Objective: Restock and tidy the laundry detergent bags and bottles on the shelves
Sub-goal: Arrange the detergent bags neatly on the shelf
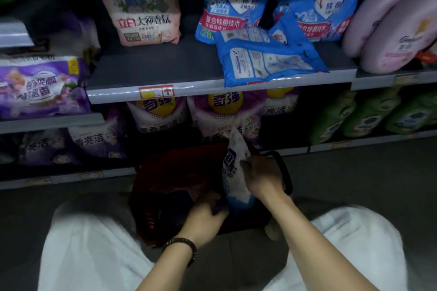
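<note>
At the far left, a purple bag (40, 87) is lying on a side shelf. Next to it, a pink floral bag (142, 7) is standing upright at the back of the grey shelf (151, 68), with bare board in front of it. Under that shelf, purple-and-white bags (156, 113) are standing in a row. Below them, a red basket (165, 184) is sitting on the floor between the person's knees.

The left hand (205, 215), with a beaded bracelet (184, 245) at the wrist, is reaching into the basket and curling its fingers around the lower end of a white-and-blue detergent bag (236, 177). That bag is standing nearly upright at the basket's right side, its top rising above the rim. The right hand (262, 177) is gripping the bag's middle from the right, fingers wrapped onto its face, just beside the basket's black handle (283, 170).

Above, two blue bags (227, 0) are standing on the grey shelf. A third blue bag (267, 56) is lying flat in front of them, its edge hanging over the shelf lip. Further right, pink bottles (390, 30) are leaning on the upper level, and green bottles (369, 116) are standing in a line below.
</note>
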Tool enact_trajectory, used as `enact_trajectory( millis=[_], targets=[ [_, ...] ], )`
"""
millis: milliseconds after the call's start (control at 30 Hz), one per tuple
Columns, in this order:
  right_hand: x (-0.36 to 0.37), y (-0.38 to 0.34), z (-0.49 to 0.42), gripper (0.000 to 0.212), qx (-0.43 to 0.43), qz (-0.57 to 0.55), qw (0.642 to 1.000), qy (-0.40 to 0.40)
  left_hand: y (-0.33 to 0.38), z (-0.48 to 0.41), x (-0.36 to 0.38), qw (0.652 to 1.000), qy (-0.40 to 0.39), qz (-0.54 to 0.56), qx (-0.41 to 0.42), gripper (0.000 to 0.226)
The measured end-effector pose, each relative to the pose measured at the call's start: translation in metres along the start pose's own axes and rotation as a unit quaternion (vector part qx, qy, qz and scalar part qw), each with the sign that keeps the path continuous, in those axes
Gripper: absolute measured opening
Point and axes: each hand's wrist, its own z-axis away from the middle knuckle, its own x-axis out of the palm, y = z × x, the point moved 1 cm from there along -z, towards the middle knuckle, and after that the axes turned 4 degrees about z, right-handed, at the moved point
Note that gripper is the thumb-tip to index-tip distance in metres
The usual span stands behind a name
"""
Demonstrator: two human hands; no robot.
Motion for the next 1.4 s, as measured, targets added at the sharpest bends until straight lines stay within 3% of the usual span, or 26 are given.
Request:
enact_trajectory(
  millis=[67, 233, 500, 633, 733, 833, 900, 1000, 1033, 1133, 1167, 1267, 1400],
  targets=[
    [-0.030, -0.010, 0.015, 0.043, -0.045, -0.028, 0.995, 0.089, 0.011, 0.008, 0.003, 0.999, 0.011, 0.026, 0.032, 0.053],
    [-0.118, -0.053, 0.050, 0.052, -0.052, -0.082, 0.982, 0.164, 0.062, 0.032, -0.003, 0.988, 0.032, 0.088, 0.120, 0.070],
    [-0.238, -0.141, 0.106, 0.058, -0.164, -0.183, 0.950, 0.195, 0.128, 0.085, -0.029, 0.925, 0.201, 0.194, 0.257, 0.109],
    [-0.287, -0.174, 0.124, 0.057, -0.216, -0.220, 0.932, 0.191, 0.166, 0.107, -0.051, 0.891, 0.245, 0.241, 0.297, 0.093],
    [-0.320, -0.189, 0.123, 0.057, -0.244, -0.236, 0.932, 0.127, 0.192, 0.117, -0.071, 0.875, 0.266, 0.277, 0.294, 0.074],
    [-0.341, -0.184, 0.115, 0.058, -0.231, -0.326, 0.914, 0.071, 0.210, 0.125, -0.089, 0.869, 0.253, 0.322, 0.278, 0.060],
    [-0.348, -0.167, 0.107, 0.047, -0.230, -0.368, 0.892, 0.128, 0.221, 0.129, -0.099, 0.861, 0.239, 0.355, 0.276, 0.048],
    [-0.358, -0.131, 0.093, 0.028, -0.195, -0.313, 0.886, 0.281, 0.244, 0.139, -0.119, 0.846, 0.228, 0.384, 0.292, 0.037],
    [-0.361, -0.118, 0.088, 0.034, -0.173, -0.289, 0.899, 0.280, 0.254, 0.141, -0.127, 0.842, 0.218, 0.394, 0.298, 0.035],
    [-0.361, -0.086, 0.074, 0.095, -0.148, -0.237, 0.949, 0.143, 0.282, 0.146, -0.149, 0.834, 0.180, 0.415, 0.314, 0.032],
    [-0.360, -0.079, 0.070, 0.105, -0.155, -0.244, 0.952, 0.103, 0.292, 0.147, -0.156, 0.833, 0.166, 0.420, 0.318, 0.032],
    [-0.368, -0.075, 0.062, 0.094, -0.197, -0.316, 0.927, 0.039, 0.320, 0.145, -0.172, 0.839, 0.129, 0.410, 0.333, 0.029],
    [-0.401, -0.087, 0.052, 0.065, -0.234, -0.384, 0.884, 0.127, 0.373, 0.131, -0.199, 0.866, 0.059, 0.362, 0.340, 0.032]
  ],
)
